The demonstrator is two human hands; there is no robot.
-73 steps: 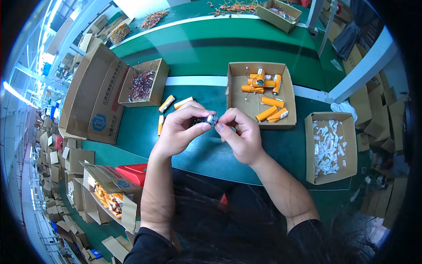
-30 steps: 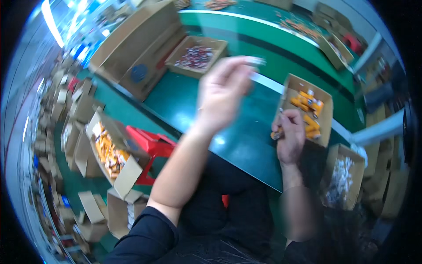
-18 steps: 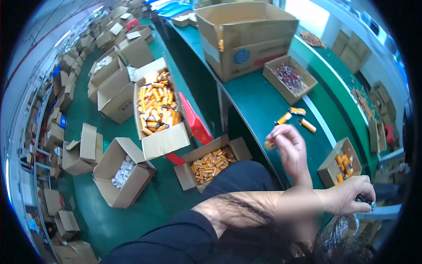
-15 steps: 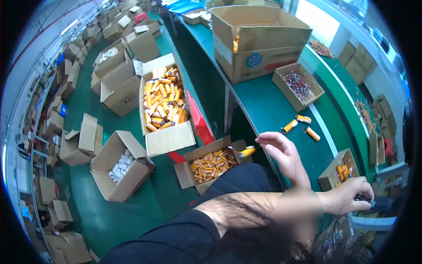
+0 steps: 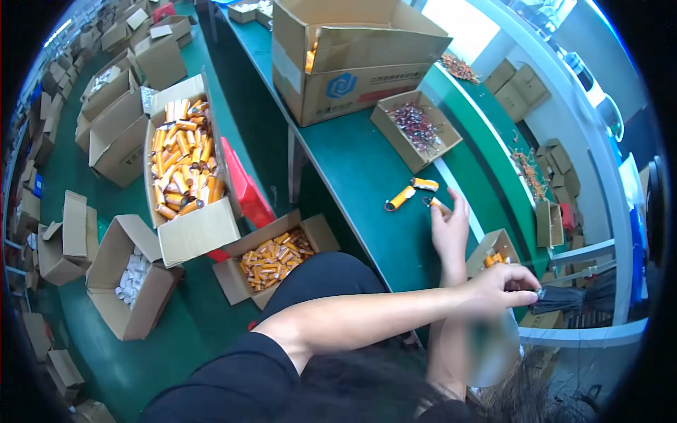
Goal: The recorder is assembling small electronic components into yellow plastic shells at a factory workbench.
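Note:
My left arm crosses over my right, so my left hand is at the right, its thumb and fingers pinched on a small dark thing too small to name. My right hand is over the green table, thumb and index finger spread on either side of an orange battery. Whether they touch it I cannot tell, as the hand partly hides it. Two more orange batteries, one with a wire loop and one behind it, lie just beyond.
A small box of orange batteries stands by my hands. Farther off are a box of thin wired parts and a big carton. By my knee sits an open box of batteries; a fuller one is left of it.
The view has swung right. My right hand has moved from the table edge to the battery. The battery seen in the air over the knee-side box is no longer there.

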